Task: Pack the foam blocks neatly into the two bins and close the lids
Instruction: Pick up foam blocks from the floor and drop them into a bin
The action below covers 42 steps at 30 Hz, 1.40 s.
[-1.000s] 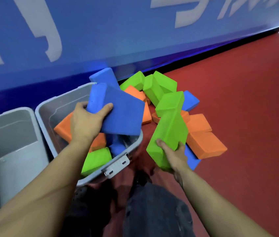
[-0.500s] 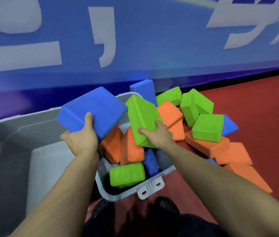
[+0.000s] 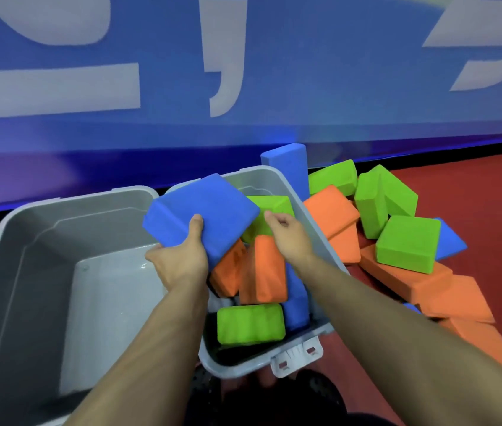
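Two grey bins stand side by side on the red floor. The left bin (image 3: 22, 241) holds no blocks. The right bin (image 3: 311, 219) holds orange blocks (image 3: 262, 272), a green block (image 3: 249, 324) at the front and a blue one (image 3: 295, 299). My left hand (image 3: 182, 262) grips a large blue block (image 3: 203, 207) over the gap between the bins. My right hand (image 3: 289, 238) reaches into the right bin, fingers curled on a green block (image 3: 262, 204) at the back, partly hidden under the blue one.
A loose pile lies right of the bins: green blocks (image 3: 406, 244), orange blocks (image 3: 332, 210) and a blue wedge (image 3: 449, 241). A tall blue block (image 3: 286, 167) stands behind the right bin. A blue banner wall (image 3: 274, 87) runs close behind. A latch (image 3: 299, 355) hangs on the right bin's front.
My right hand carried the green block from the pile down into the back of the right bin. My left hand lifted the blue block out toward the left bin.
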### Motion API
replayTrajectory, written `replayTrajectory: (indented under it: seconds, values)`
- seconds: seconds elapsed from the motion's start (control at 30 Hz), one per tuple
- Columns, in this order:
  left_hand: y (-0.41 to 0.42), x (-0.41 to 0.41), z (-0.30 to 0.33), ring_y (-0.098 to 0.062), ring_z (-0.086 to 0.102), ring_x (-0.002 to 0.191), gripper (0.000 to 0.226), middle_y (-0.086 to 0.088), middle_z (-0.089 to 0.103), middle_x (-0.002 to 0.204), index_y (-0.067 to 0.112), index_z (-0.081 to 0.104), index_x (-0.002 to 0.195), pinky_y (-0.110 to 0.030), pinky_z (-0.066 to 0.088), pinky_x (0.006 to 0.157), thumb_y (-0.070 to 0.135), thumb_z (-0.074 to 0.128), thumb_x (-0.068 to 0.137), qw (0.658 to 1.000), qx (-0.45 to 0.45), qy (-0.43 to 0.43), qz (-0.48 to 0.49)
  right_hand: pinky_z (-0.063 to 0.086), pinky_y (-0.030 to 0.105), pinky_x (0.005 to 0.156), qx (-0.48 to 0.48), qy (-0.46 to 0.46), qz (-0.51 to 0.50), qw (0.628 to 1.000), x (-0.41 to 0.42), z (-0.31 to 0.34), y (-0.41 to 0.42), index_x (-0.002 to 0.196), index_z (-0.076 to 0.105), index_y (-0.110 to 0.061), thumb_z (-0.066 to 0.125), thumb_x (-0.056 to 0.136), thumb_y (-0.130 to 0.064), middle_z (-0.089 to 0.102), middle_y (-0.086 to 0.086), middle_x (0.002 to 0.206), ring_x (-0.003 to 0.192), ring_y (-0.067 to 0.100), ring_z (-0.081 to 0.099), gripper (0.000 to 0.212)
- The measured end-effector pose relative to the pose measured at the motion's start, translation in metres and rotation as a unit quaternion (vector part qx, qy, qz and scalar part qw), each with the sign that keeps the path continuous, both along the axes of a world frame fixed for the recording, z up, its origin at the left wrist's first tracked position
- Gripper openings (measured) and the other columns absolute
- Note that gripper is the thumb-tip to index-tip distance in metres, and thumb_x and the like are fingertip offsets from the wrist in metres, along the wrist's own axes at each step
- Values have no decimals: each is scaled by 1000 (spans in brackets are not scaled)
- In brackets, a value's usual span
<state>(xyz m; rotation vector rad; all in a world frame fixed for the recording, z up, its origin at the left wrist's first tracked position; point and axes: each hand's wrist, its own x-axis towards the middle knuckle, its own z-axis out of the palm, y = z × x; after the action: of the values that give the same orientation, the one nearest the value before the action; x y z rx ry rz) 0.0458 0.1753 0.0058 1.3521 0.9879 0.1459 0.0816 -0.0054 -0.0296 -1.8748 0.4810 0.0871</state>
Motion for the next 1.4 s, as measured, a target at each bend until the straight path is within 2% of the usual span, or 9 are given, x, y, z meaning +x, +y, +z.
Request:
replayTrajectory:
  seconds: [0.13,0.37,0.53,0.67,0.83,0.97,1.03,1.2,1.4]
  values:
    - [-7,-4,6,-21,74,88,69,6,75,94,19,71,100,-46,61,89,68,84,55,997,-34,-23,-58,57,47,92,262,106,22,959,-39,10,6,146,37,-39,67,85,-68,59,2,137,106,26,71,74]
    - [-15,-9,4,-24,76,96,71,-1,77,108,17,67,120,-49,60,91,63,81,68,981,-100,-34,-161,59,58,86,359,53,20,932,-47,19,19,152,14,-51,85,80,-39,67,-1,132,102,32,74,102]
    - [0,-8,0,-39,55,127,82,-19,51,145,5,38,145,-47,45,108,58,64,88,994,28,51,-88,48,44,109,94,-98,-7,991,-46,0,31,158,13,-41,88,71,-38,44,-16,155,135,9,52,115]
    - [14,-5,-2,-38,59,118,75,-17,58,137,5,52,135,-48,46,104,62,47,85,997,56,14,-43,42,38,107,-111,-86,43,989,-60,-5,50,157,12,-40,84,75,-43,43,-2,151,136,20,44,109]
    - [16,-8,-6,-44,62,110,75,-26,64,123,-2,58,126,-52,52,96,59,42,85,996,52,12,-74,42,40,107,-178,37,164,969,-62,-26,74,154,29,-25,72,88,-47,41,10,146,129,33,52,82]
    - [11,-8,-9,-30,46,67,41,-11,50,69,11,49,70,-35,39,63,40,49,99,988,53,-4,-145,44,38,106,-259,42,235,936,-70,-31,63,138,54,-18,63,94,-49,49,5,139,125,27,56,54]
    - [6,-8,-12,-23,42,66,33,-14,46,73,13,51,75,-34,39,61,35,54,100,978,53,-5,-200,45,37,103,-273,0,207,939,-72,-26,50,134,58,-21,61,95,-46,53,2,134,124,25,56,47]
    - [-27,-25,-6,-19,61,105,41,-11,64,121,10,59,126,-40,49,103,37,67,96,925,117,-43,-358,49,39,98,-271,-67,104,955,-73,-11,-10,129,60,-25,61,94,-44,56,-3,131,116,20,59,39]
    - [-89,-43,0,-24,63,109,55,-5,60,129,19,57,127,-46,50,104,49,74,85,878,126,-75,-456,46,41,104,-322,10,97,942,-102,-17,-115,137,52,-23,65,93,-47,55,4,134,124,24,56,52]
